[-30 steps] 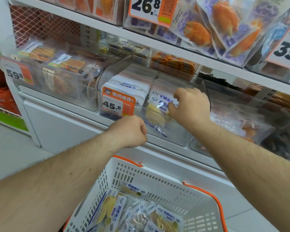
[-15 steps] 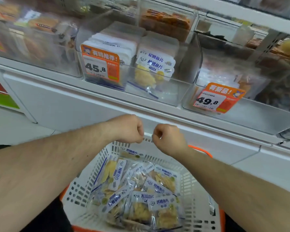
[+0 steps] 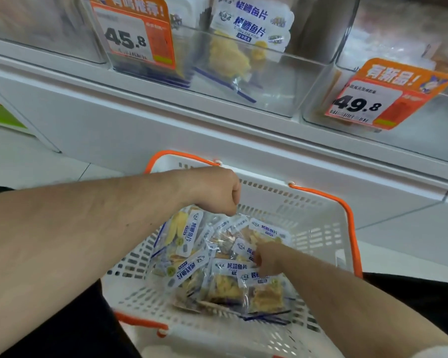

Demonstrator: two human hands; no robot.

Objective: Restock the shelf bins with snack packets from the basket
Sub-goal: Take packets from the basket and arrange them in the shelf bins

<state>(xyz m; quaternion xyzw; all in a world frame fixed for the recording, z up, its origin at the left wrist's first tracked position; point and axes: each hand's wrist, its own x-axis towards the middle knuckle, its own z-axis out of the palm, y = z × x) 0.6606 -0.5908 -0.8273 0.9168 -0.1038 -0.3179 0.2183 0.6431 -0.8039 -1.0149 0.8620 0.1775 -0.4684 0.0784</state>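
Observation:
A white basket with orange handles (image 3: 321, 202) stands below the shelf and holds several clear snack packets (image 3: 225, 282) with white-and-blue labels. My right hand (image 3: 268, 259) is down in the pile, fingertips among the packets; whether they pinch one is hidden. Above the basket's far left side my left hand (image 3: 215, 192) hovers as a closed fist, holding nothing that I can see. Up on the shelf, a clear bin (image 3: 269, 81) holds the same kind of packets (image 3: 251, 24) standing upright, with free room at its front right.
An orange 45.8 price tag (image 3: 132, 40) hangs on that bin's front left. To the right is another clear bin (image 3: 411, 135) with a 49.8 tag (image 3: 367, 99). A white shelf ledge (image 3: 166, 109) juts out above the basket. Pale floor tiles lie on both sides.
My right hand has left the shelf bin, come down and reached into the basket's packets. The left fist has lowered over the basket. The view has tilted down.

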